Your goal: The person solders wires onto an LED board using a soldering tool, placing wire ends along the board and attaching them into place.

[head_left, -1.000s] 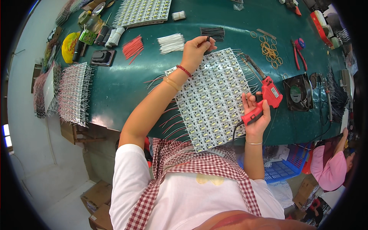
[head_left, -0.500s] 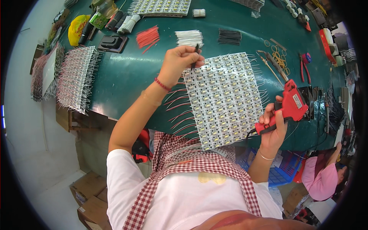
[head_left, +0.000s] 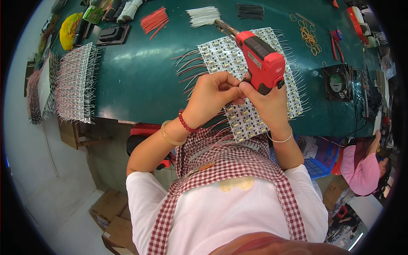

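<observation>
A white panel of small LED boards [head_left: 248, 123] lies at the front of the green table, with red, white and black wires sticking out along its sides. Over it, my right hand [head_left: 270, 106] grips a red and black soldering gun [head_left: 261, 59], its tip pointing away toward the white wires [head_left: 203, 16]. My left hand [head_left: 212, 95] is closed in a pinch, its fingertips against those of my right hand. A thin dark piece [head_left: 244, 80] shows between them; its kind is hidden. Red wires [head_left: 154, 20] and black wires [head_left: 250, 11] lie in bundles beyond the panel.
At left stand more wired panels [head_left: 76, 83], near a black device [head_left: 112, 35] and a yellow bag [head_left: 70, 30]. To the right are rubber bands [head_left: 312, 40], red pliers [head_left: 337, 44] and a square fan [head_left: 338, 83]. Another person in pink [head_left: 361, 172] is at lower right.
My right hand has brought the soldering gun left over the panel. My left hand has come down toward me, and both hands' fingers now meet. The whole view has shifted.
</observation>
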`<state>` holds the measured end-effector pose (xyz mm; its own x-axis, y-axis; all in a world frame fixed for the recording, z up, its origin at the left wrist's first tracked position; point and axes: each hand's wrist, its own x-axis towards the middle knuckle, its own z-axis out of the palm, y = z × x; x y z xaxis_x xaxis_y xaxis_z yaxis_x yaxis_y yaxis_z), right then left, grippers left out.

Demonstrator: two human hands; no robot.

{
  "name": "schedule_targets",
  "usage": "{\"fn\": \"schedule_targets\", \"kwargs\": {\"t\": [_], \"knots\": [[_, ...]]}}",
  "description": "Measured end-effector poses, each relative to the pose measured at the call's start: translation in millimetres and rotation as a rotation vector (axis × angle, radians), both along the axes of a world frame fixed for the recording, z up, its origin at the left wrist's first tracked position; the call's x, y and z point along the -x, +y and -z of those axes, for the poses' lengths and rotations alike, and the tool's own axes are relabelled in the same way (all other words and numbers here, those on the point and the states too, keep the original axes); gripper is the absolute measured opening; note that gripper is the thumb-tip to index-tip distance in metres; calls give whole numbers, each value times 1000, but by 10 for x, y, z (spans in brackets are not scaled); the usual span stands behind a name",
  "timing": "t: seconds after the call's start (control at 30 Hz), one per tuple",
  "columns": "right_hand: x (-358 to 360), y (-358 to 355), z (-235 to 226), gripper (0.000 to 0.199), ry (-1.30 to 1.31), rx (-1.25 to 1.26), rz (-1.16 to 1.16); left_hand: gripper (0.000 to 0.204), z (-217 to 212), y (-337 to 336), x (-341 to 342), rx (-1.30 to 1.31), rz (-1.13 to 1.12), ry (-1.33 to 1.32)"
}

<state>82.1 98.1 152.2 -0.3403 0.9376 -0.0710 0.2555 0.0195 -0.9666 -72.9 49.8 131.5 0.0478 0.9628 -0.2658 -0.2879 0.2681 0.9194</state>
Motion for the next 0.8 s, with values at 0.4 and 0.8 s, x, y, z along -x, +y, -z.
{"fn": "schedule_targets", "kwargs": {"t": [0.4,0.8], "knots": [[6,-107,83,24,71,127,-6,9,65,-131,70,96,24,-155],[-52,38,20,33,211,217,41,18,65,-125,-26,-35,-72,288]]}}
